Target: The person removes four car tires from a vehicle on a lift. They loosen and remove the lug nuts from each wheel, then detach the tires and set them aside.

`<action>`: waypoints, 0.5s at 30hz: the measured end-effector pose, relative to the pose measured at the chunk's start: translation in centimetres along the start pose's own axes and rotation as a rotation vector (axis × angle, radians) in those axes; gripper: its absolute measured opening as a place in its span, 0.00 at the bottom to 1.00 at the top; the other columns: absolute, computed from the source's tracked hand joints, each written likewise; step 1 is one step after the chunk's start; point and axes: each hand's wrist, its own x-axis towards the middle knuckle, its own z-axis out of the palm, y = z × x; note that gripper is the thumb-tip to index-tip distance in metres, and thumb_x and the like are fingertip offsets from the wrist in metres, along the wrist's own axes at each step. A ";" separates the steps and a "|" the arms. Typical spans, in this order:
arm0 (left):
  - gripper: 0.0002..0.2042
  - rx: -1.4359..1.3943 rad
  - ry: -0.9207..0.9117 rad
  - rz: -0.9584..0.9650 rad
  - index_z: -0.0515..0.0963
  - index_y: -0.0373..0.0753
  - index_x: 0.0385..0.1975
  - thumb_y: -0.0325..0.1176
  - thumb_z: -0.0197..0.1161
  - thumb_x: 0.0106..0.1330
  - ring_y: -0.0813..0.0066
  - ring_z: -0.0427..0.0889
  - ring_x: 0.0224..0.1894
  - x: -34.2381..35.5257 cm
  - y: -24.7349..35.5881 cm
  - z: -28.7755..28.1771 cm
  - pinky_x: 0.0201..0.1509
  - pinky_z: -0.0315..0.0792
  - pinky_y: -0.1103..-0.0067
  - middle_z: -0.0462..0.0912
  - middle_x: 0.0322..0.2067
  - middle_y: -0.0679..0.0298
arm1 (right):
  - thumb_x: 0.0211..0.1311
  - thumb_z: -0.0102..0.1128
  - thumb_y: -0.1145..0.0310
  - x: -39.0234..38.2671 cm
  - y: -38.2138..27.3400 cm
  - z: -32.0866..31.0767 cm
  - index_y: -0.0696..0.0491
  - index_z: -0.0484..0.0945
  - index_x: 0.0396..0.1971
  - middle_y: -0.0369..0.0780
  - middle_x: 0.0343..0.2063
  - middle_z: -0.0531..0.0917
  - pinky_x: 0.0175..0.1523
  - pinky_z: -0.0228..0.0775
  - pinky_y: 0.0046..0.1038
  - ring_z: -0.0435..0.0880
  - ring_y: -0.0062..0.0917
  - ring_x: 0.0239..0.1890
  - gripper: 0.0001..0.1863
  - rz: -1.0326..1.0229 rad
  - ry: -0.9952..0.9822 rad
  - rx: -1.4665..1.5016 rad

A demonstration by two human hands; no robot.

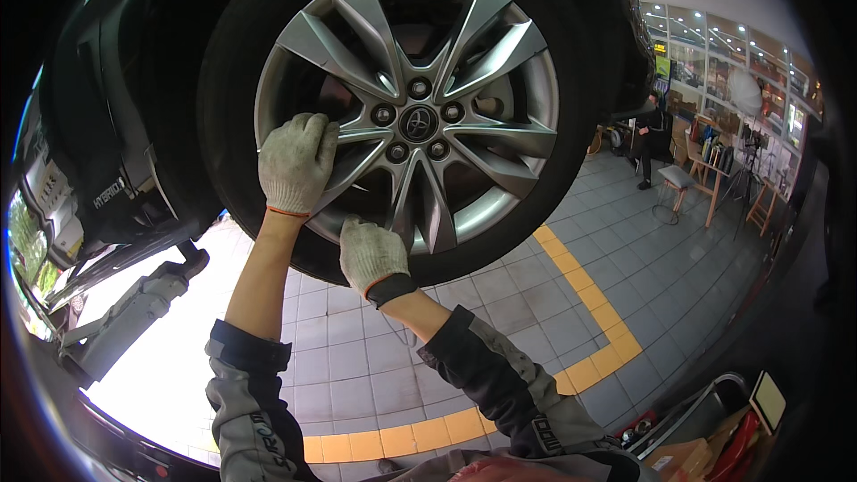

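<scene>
At the wheel (pixel 418 123), the left hand (pixel 297 162) curls above the right hand (pixel 373 254)

A grey tiled floor (pixel 536 308) with a yellow band (pixel 586 289) runs toward gridded windows (pixel 687 52).

Left grip (pixel 297 161): gloved, back of hand showing, fingers curled, tips hidden. Left forearm (pixel 264 272) bare, near upright. Right grip (pixel 373 254): gloved, lower, fingers bent, tips hidden; dark band (pixel 391 289) at wrist. Right forearm (pixel 416 312) also bare, slants up-left. Both sleeves (pixel 500 384) end mid-forearm.
</scene>
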 end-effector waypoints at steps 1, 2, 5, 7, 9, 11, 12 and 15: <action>0.09 0.001 -0.003 0.000 0.86 0.41 0.44 0.40 0.70 0.77 0.52 0.89 0.40 0.0 0.0 0.0 0.46 0.81 0.59 0.90 0.41 0.58 | 0.71 0.64 0.70 0.0 0.0 0.0 0.56 0.85 0.46 0.49 0.37 0.94 0.44 0.91 0.43 0.97 0.43 0.41 0.09 -0.002 0.006 -0.002; 0.09 0.000 0.003 0.003 0.86 0.40 0.44 0.40 0.70 0.77 0.52 0.89 0.40 0.0 0.0 0.0 0.46 0.81 0.59 0.90 0.41 0.58 | 0.71 0.64 0.70 -0.1 0.0 0.0 0.56 0.85 0.46 0.49 0.37 0.94 0.44 0.91 0.43 0.97 0.43 0.41 0.09 0.004 -0.004 -0.003; 0.09 0.001 0.013 0.007 0.85 0.40 0.44 0.40 0.70 0.77 0.52 0.89 0.40 0.0 0.1 0.1 0.46 0.81 0.59 0.90 0.41 0.57 | 0.71 0.63 0.70 -0.1 0.0 0.1 0.56 0.85 0.46 0.49 0.37 0.94 0.43 0.91 0.43 0.97 0.43 0.40 0.09 -0.002 0.018 0.007; 0.09 0.005 0.008 0.005 0.85 0.40 0.43 0.39 0.70 0.77 0.52 0.89 0.40 0.0 0.2 0.0 0.46 0.81 0.59 0.90 0.41 0.57 | 0.71 0.63 0.70 -0.1 0.0 0.1 0.56 0.85 0.46 0.49 0.37 0.94 0.43 0.91 0.43 0.97 0.43 0.39 0.09 0.002 0.023 0.002; 0.09 0.000 0.007 0.000 0.85 0.40 0.43 0.39 0.70 0.77 0.52 0.89 0.40 0.0 0.2 0.0 0.46 0.81 0.59 0.90 0.41 0.57 | 0.71 0.63 0.70 0.0 0.0 0.1 0.56 0.85 0.46 0.49 0.37 0.94 0.43 0.91 0.43 0.97 0.44 0.39 0.09 0.004 0.025 0.001; 0.09 -0.008 0.014 -0.003 0.85 0.40 0.43 0.39 0.71 0.77 0.51 0.89 0.39 0.0 0.3 -0.1 0.46 0.81 0.59 0.90 0.40 0.57 | 0.71 0.63 0.71 0.0 0.0 0.1 0.56 0.85 0.46 0.50 0.37 0.94 0.43 0.91 0.43 0.97 0.44 0.39 0.09 0.006 0.010 0.003; 0.09 -0.014 0.022 -0.003 0.85 0.40 0.42 0.39 0.71 0.76 0.51 0.89 0.39 0.0 0.3 -0.1 0.46 0.81 0.59 0.90 0.40 0.57 | 0.71 0.63 0.71 0.0 0.0 0.1 0.56 0.85 0.46 0.50 0.37 0.94 0.43 0.91 0.43 0.97 0.44 0.39 0.09 -0.001 0.018 0.006; 0.09 -0.017 0.022 -0.012 0.86 0.40 0.42 0.39 0.71 0.76 0.51 0.89 0.40 0.0 0.3 -0.2 0.46 0.81 0.59 0.90 0.41 0.57 | 0.71 0.63 0.71 -0.1 0.0 0.0 0.56 0.85 0.46 0.50 0.37 0.94 0.43 0.91 0.43 0.97 0.45 0.40 0.09 -0.012 0.016 0.010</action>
